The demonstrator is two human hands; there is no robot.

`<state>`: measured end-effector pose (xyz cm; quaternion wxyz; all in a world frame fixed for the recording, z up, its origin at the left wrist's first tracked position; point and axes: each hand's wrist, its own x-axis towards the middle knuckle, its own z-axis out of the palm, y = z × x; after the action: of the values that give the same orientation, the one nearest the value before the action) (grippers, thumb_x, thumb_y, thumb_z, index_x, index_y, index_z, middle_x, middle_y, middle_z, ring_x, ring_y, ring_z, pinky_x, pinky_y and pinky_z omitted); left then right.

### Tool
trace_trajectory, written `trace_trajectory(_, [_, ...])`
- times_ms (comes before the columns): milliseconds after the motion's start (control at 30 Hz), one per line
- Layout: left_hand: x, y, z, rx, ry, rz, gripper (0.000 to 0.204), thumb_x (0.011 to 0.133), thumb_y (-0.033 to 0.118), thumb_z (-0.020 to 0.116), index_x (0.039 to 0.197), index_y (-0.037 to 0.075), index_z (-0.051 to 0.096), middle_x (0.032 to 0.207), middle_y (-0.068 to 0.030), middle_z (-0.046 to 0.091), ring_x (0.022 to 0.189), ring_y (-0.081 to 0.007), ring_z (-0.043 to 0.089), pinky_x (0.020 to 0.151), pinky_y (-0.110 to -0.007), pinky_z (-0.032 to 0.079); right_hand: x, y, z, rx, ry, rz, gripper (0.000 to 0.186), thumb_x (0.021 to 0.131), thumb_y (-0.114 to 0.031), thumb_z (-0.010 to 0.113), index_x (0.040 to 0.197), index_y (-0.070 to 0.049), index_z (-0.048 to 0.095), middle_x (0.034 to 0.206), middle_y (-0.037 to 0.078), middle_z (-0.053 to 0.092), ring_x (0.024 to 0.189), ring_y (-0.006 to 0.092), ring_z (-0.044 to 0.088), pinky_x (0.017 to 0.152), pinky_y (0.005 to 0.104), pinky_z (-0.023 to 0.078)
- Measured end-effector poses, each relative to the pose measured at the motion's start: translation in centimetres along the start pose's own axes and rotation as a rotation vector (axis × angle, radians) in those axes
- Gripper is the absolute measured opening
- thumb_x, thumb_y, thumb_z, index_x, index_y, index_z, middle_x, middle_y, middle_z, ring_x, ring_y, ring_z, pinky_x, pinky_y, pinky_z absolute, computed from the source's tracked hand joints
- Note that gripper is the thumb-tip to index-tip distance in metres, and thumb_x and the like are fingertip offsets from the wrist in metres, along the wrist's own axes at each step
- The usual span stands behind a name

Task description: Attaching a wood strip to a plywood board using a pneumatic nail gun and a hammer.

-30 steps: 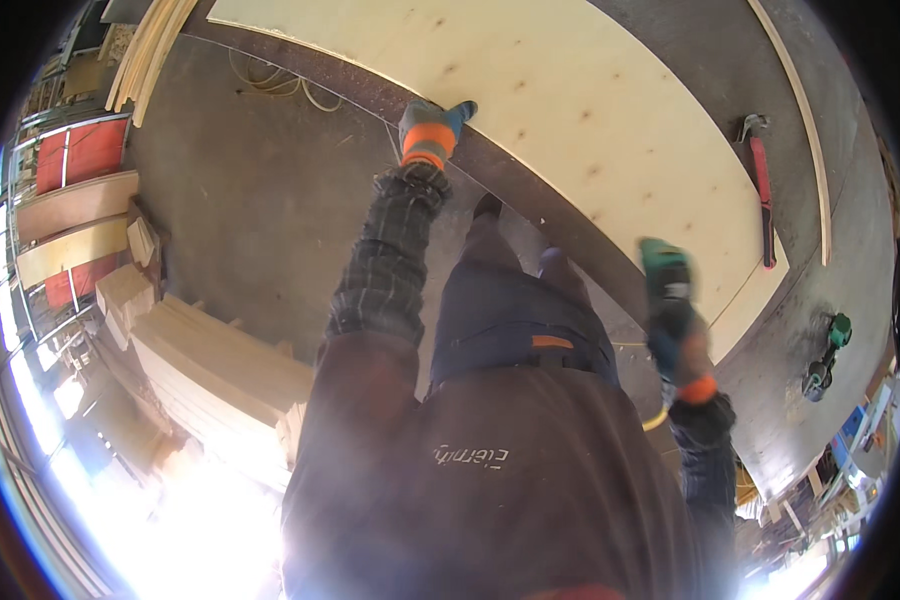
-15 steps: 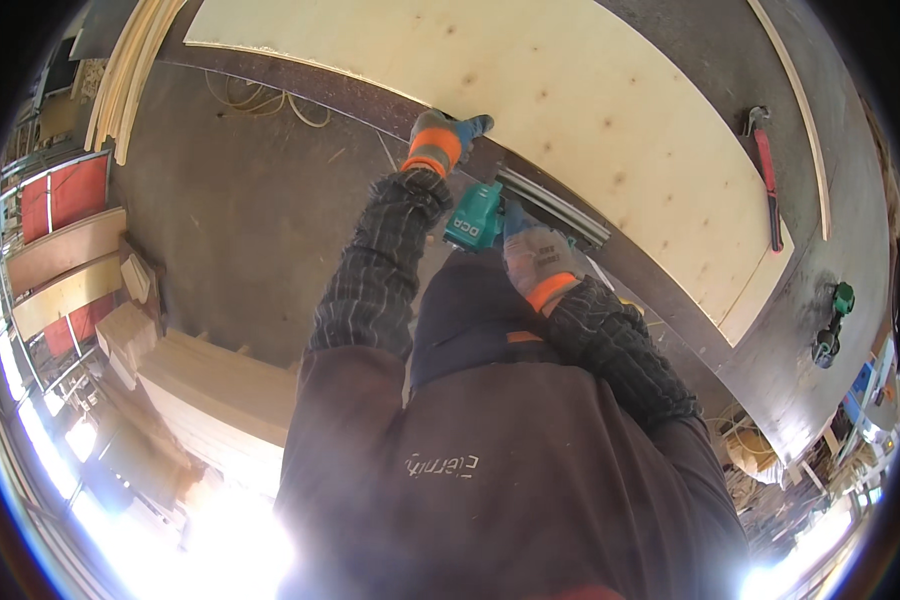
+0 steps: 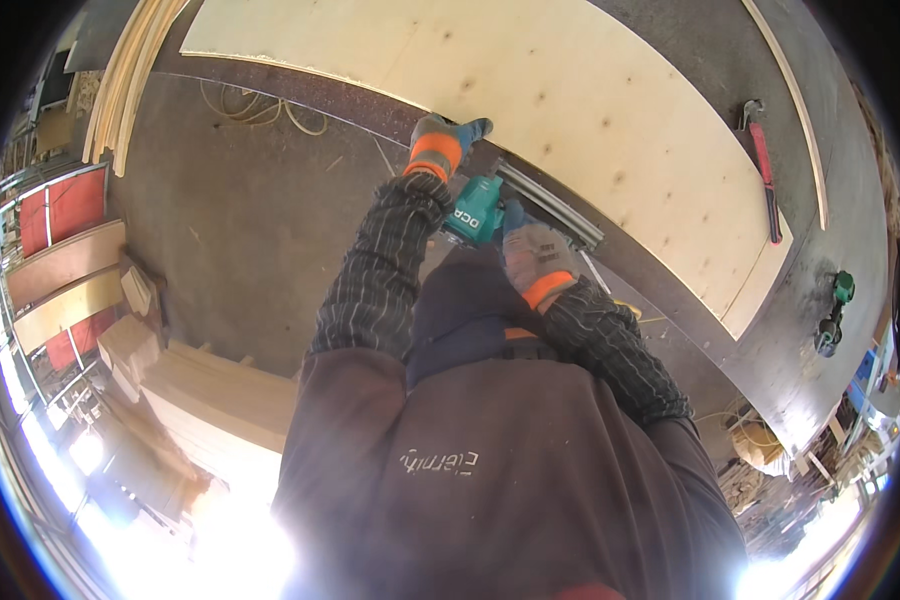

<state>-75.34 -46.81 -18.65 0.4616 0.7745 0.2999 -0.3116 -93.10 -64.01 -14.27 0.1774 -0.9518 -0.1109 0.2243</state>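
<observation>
Our right hand (image 3: 538,252) grips the green tool (image 3: 478,207). Our left hand (image 3: 442,138) touches the board (image 3: 580,150) (gripping, we can't tell). We should hold both steady.

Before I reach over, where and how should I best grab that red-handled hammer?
Likely best by the lower handle, coming from above on your near right side. The hammer lies along the right-hand edge of the pale wooden sheet, its metal head pointing away and the handle's free end toward you.
</observation>
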Motion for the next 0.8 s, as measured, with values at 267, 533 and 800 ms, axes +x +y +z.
trace_trajectory(267, [0.0,-0.4,0.2,-0.122,-0.030,0.043,0.037,0.078,0.030,0.093,0.094,0.002,0.075,0.066,-0.0063,0.068,0.050,-0.0185,0.058,0.053,-0.036,0.046,-2.2,1.0,-6.7,0.820,0.043,0.202,0.027,0.086,-0.021,0.075,0.108,-0.007,0.070,0.084,0.011,0.071,0.077,0.0241,0.070,0.071,0.0428,0.054])
trace_trajectory(533, [2.1,-1.6,1.2,-0.200,-0.032,0.050,0.040,0.079,0.033,0.094,0.090,0.001,0.072,0.066,-0.0083,0.068,0.050,-0.0190,0.058,0.050,-0.036,0.047,0.9,4.6,-10.4,1.251,-0.164,0.276,0.023,0.089,-0.020,0.069,0.104,-0.003,0.070,0.084,-0.001,0.065,0.077,0.0086,0.060,0.067,0.0295,0.048])
trace_trajectory(800, [3.2,-2.0,1.2,-0.095,-0.051,0.037,0.044,0.077,0.031,0.097,0.095,0.000,0.072,0.072,-0.0101,0.072,0.055,-0.0195,0.063,0.051,-0.035,0.050,1.8,5.4,-9.4,1.225,-0.147,0.265,0.023,0.089,-0.017,0.069,0.108,-0.003,0.069,0.087,0.001,0.067,0.075,0.0093,0.060,0.066,0.0301,0.050])
